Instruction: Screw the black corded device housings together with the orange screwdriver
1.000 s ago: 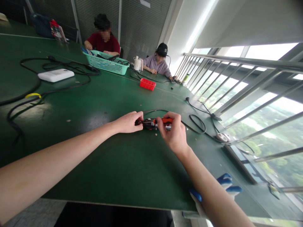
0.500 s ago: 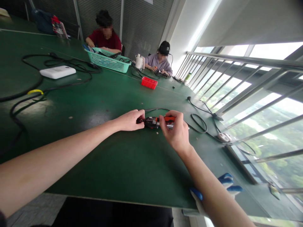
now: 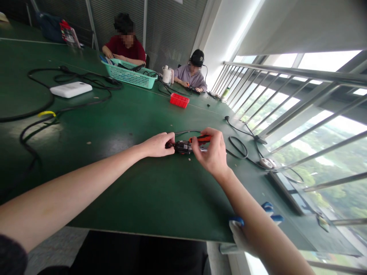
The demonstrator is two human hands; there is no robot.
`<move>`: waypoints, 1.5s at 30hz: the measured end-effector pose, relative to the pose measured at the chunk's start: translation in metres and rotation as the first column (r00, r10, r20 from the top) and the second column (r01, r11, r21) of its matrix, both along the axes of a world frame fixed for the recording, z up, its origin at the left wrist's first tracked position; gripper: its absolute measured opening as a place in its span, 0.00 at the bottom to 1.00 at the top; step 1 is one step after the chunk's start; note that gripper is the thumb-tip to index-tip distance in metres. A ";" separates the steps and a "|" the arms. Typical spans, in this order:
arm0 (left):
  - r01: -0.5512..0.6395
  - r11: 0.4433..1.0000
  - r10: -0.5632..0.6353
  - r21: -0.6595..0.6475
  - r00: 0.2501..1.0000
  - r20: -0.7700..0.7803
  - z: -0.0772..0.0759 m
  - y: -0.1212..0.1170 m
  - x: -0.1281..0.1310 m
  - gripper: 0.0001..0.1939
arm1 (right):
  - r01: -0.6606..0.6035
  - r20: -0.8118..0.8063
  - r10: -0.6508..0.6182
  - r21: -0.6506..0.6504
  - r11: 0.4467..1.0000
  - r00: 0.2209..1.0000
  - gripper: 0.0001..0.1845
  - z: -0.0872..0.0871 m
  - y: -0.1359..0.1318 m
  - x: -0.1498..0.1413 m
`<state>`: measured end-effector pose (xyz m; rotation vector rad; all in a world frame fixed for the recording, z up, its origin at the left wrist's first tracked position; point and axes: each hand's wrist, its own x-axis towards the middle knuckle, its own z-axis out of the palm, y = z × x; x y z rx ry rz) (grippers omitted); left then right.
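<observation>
In the middle of the head view, a dark elongated device (image 3: pixel 181 147) with small red parts lies on the green table. My left hand (image 3: pixel 160 145) is closed on its left end between thumb and fingers. My right hand (image 3: pixel 212 152) is wrapped round a screwdriver (image 3: pixel 200 139) with an orange and black handle, held low over the device's right part. The screwdriver's tip is too small to make out. My right fingers cover part of the device, and a thin cable runs behind it.
A red tray (image 3: pixel 179 101), a turquoise basket (image 3: pixel 130 75) and a white box (image 3: pixel 71 89) stand farther back. Black cables (image 3: pixel 37 114) loop at the left, another cable (image 3: pixel 239 147) at the right. Gloves (image 3: pixel 237 229) lie under my right forearm. Two people sit opposite; a railing (image 3: pixel 286 74) borders the right.
The screwdriver handle has tilted up, and my right hand has shifted slightly with it. My left hand keeps its hold on the device. The whole view has moved slightly.
</observation>
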<state>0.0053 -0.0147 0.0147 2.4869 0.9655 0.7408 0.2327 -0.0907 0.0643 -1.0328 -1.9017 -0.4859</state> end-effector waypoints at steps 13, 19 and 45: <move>0.015 0.999 -0.016 -0.036 1.000 -0.020 0.000 0.003 -0.003 0.09 | 0.017 -0.183 -0.042 -0.136 0.991 0.982 0.15 0.035 -0.005 0.031; 0.005 0.999 -0.005 -0.036 1.000 -0.005 -0.001 0.004 -0.003 0.09 | 0.113 -0.182 -0.114 -0.014 0.993 0.977 0.15 -0.008 -0.007 0.036; 0.024 1.000 -0.024 -0.004 0.999 -0.040 0.002 0.000 -0.004 0.17 | 0.172 -0.205 -0.181 -0.059 0.983 0.962 0.16 -0.010 -0.011 0.018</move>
